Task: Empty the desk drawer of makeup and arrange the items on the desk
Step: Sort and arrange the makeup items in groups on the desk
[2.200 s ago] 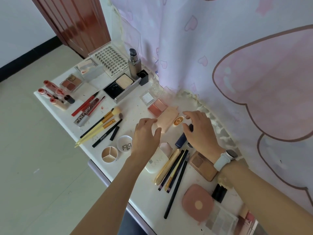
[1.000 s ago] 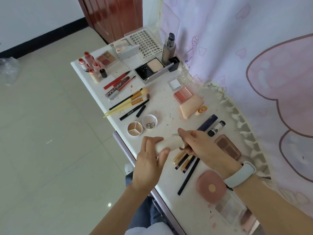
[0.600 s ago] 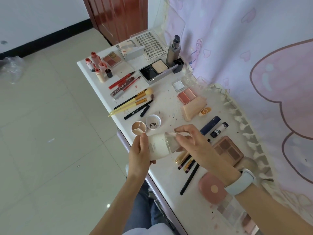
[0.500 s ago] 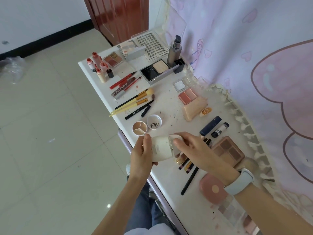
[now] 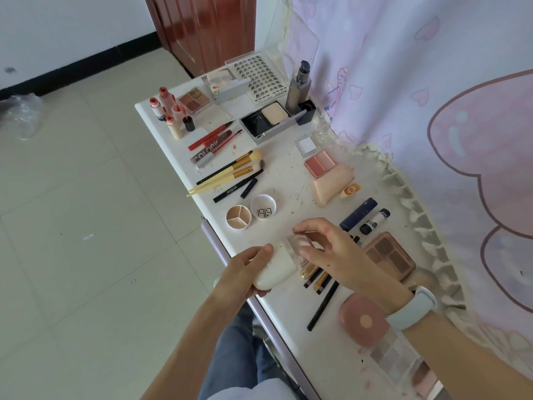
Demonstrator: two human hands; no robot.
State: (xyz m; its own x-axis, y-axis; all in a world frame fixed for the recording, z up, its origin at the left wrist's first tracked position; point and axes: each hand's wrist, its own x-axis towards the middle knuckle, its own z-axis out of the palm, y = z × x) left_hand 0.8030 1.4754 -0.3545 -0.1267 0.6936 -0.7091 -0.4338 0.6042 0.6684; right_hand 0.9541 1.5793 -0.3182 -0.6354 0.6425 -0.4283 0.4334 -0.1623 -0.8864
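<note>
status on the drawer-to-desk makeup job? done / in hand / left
Done: most makeup already lies laid out on the desk, e.g. brushes and palettes. In hand: left hand holds a cream bottle; right hand grips its clear cap. Left: set that down. The drawer is out of view, so any remainder is unknown.

Pale palette (image 5: 427, 381) cut off at bottom edge, pencils (image 5: 315, 280) partly hidden under right hand (image 5: 326, 249)

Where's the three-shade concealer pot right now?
Head view: the concealer pot sits near the desk's left edge, touching its white lid, just beyond the left hand.
</note>
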